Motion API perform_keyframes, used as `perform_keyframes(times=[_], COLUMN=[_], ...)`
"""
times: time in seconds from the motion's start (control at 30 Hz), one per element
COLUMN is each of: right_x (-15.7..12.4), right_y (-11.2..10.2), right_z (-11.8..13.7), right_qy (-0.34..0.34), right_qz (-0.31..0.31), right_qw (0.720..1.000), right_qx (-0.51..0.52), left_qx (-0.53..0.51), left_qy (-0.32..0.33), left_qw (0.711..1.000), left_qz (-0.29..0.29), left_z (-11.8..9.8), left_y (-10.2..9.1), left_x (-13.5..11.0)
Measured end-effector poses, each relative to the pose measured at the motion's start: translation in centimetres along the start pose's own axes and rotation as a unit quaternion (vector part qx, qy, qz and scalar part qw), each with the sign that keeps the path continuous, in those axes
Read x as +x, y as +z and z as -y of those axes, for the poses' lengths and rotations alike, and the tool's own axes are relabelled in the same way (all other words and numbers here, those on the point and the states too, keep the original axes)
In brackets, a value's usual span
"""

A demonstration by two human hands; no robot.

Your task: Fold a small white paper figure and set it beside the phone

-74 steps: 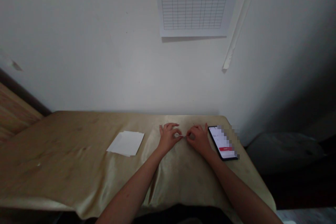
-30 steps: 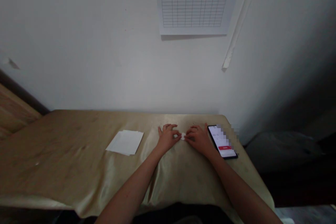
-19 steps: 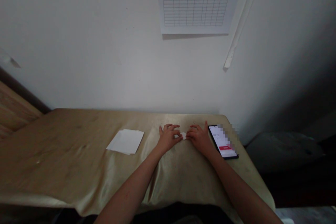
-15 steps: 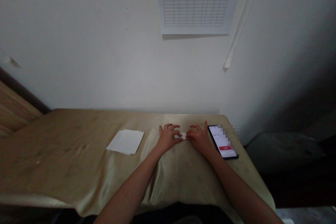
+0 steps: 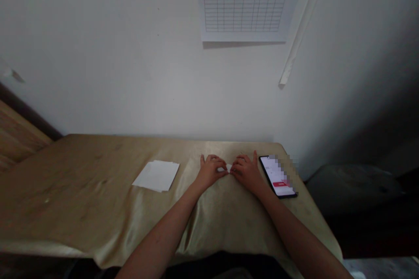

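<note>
My left hand [image 5: 210, 169] and my right hand [image 5: 245, 170] meet over the cloth-covered table, fingertips almost touching. Between them is a small piece of white paper [image 5: 222, 169], mostly hidden by the fingers. The thumb and index finger of each hand pinch its near edge, while the other fingers curve above it. To the left of my left hand lies a short stack of white paper sheets [image 5: 156, 176], slightly out of line with one another. A phone [image 5: 278, 178] with a lit screen rests just right of my right hand.
A gold satin cloth [image 5: 98, 200] with folds covers the table, which stands against a white wall [image 5: 114, 74]. A printed grid sheet [image 5: 244, 4] hangs on the wall. Wooden furniture [image 5: 19, 135] is at the left, and a dark bulky object [image 5: 356, 187] beyond the right edge.
My right hand has shifted slightly left, so the fingertips of both hands are closer together on the small paper. The paper stack and the phone have stayed in place.
</note>
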State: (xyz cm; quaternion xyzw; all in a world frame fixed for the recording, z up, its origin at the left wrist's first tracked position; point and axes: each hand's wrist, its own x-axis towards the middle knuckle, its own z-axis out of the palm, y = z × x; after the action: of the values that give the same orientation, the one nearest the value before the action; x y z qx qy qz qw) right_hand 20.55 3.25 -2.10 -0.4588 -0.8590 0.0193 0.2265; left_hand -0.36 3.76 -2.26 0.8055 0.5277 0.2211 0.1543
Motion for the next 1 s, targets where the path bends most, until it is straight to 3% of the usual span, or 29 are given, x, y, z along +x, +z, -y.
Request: perform_keyframes(times=[0.7, 1.0], right_x=[0.4, 0.6], right_y=[1.7, 2.1], right_z=[-0.1, 0.2], right_qy=[0.116, 0.134], right_qz=[0.005, 0.002], right_qw=[0.99, 0.99], right_qx=[0.083, 0.045], left_qx=[-0.041, -0.038], left_qy=[-0.089, -0.091], left_qw=[0.995, 0.995], left_qz=[-0.02, -0.024], left_z=[-1.0, -0.8], left_y=[-0.1, 0.3], left_x=[0.2, 0.5])
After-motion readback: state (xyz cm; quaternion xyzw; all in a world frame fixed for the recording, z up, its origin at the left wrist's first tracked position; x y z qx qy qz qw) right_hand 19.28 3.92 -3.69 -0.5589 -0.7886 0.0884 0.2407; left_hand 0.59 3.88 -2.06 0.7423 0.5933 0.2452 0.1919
